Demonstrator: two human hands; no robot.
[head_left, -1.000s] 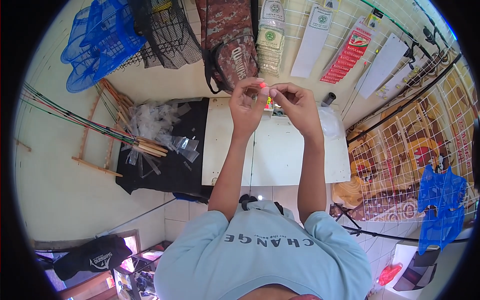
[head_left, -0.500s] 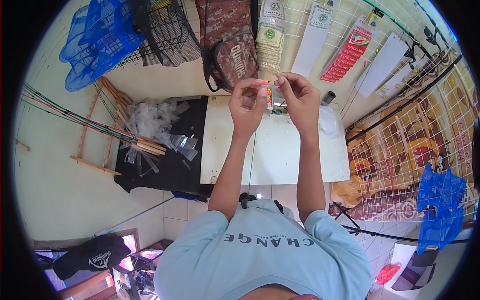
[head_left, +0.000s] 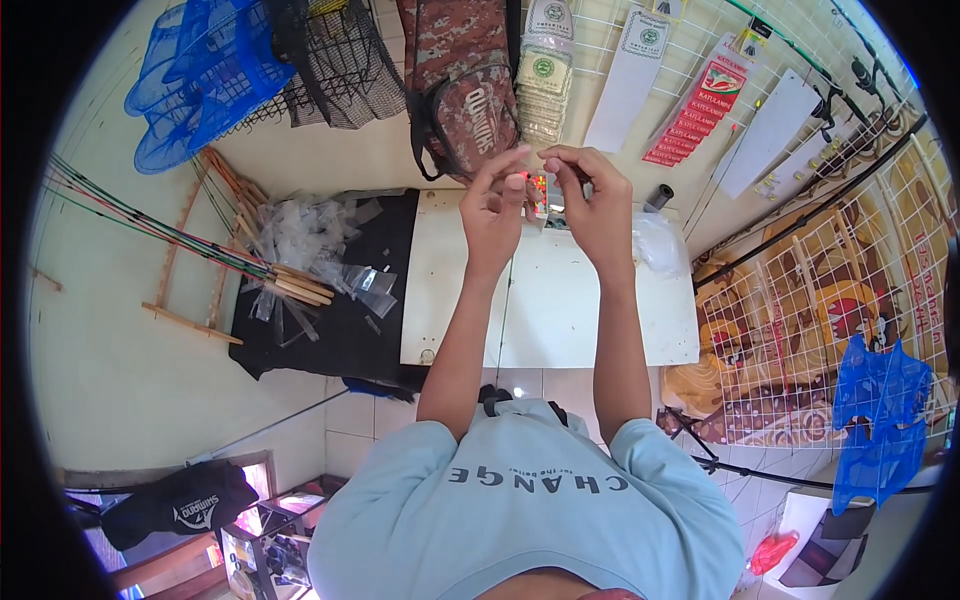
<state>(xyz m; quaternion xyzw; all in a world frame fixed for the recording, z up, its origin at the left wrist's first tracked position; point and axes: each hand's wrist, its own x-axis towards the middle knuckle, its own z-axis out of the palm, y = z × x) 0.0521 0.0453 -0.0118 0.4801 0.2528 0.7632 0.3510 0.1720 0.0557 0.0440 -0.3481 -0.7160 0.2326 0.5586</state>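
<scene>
Both hands stayed raised; left hand (head_left: 493, 205) and right hand (head_left: 597, 200) pinch a tiny, unclear orange piece (head_left: 539, 185).

Both forearms extend away from the body, side by side and roughly parallel. Left hand (head_left: 497, 208) and right hand (head_left: 598, 205) are raised close together, fingers curled inward, fingertips pinched facing each other.

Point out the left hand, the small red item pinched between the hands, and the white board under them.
left hand (head_left: 495, 205), head view, on the back of the hand.
small red item (head_left: 538, 183), head view, on its visible red part between the two hands.
white board (head_left: 560, 310), head view, on a bare part of its surface.
</scene>
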